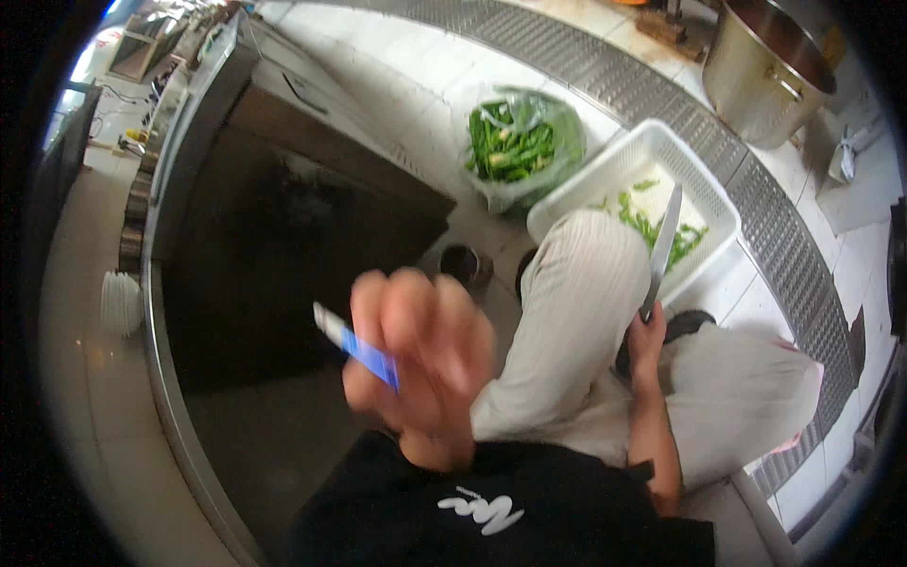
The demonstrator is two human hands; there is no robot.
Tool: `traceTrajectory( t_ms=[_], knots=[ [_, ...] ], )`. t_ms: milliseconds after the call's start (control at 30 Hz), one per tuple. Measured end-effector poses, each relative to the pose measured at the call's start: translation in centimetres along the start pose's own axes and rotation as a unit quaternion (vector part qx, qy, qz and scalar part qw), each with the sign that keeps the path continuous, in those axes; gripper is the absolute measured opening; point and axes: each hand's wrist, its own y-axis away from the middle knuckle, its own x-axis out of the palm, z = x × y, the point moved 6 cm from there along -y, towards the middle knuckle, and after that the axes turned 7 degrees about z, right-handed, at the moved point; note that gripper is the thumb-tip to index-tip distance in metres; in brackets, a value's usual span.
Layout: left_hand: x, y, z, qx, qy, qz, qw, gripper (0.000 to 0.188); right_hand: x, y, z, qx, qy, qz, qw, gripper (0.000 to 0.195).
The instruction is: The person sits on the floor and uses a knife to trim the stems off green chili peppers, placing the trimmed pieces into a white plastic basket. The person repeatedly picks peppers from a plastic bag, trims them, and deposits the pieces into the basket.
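My left hand (421, 347) is raised near the camera, blurred, its fingers curled around a thin blue-and-white item (361, 352) too blurred to name. My right hand (648, 337) grips the dark handle of a long knife (665, 248). Its blade points away from me, over a white plastic basket (698, 166) with perforated sides. Cut green vegetable pieces (641, 223) lie in the basket, partly hidden behind my knee. To the basket's left, a clear plastic bag (499, 195) holds many long green vegetables (514, 145), probably peppers.
A perforated metal drain cover (609, 71) curves past the basket on the tiled floor. A large metal pot (751, 78) stands beyond it. On the left is a metal-edged counter (157, 319), with stacked white plates (120, 303) beside it. A dark round container (459, 262) sits near my knee.
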Motion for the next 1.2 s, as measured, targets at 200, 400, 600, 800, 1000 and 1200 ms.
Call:
traceTrajectory(
  t_ms=[200, 400, 600, 800, 1000, 1200],
  knots=[
    [-22.8, 10.4, -4.3, -0.047, -0.231, -0.374, 0.897, 0.006, 0.7, 0.2, 1.0, 0.006, 0.012, 0.008, 1.0, 0.009],
    [-42.5, 26.2, -0.4, -0.256, -0.216, -0.508, 0.794, 0.01, 1.3, 0.9, 1.5, 0.025, 0.054, 0.004, 0.998, 0.015],
    [-48.7, 28.5, 1.4, -0.333, -0.29, -0.525, 0.727, 0.023, 1.2, 0.9, 1.0, 0.016, 0.058, 0.014, 0.998, 0.019],
    [-51.3, 29.5, 3.2, -0.294, -0.177, -0.598, 0.724, 0.012, 1.0, 0.6, -0.8, 0.061, 0.009, 0.035, 0.997, 0.02],
    [-53.9, 31.1, 3.5, -0.297, -0.076, -0.647, 0.698, 0.005, 1.0, 0.5, -0.6, 0.047, 0.037, 0.034, 0.998, 0.019],
    [-55.1, 32.9, 2.7, -0.281, -0.081, -0.635, 0.715, 0.006, 1.3, 0.9, 0.0, 0.063, 0.028, 0.038, 0.997, 0.019]
  ],
)
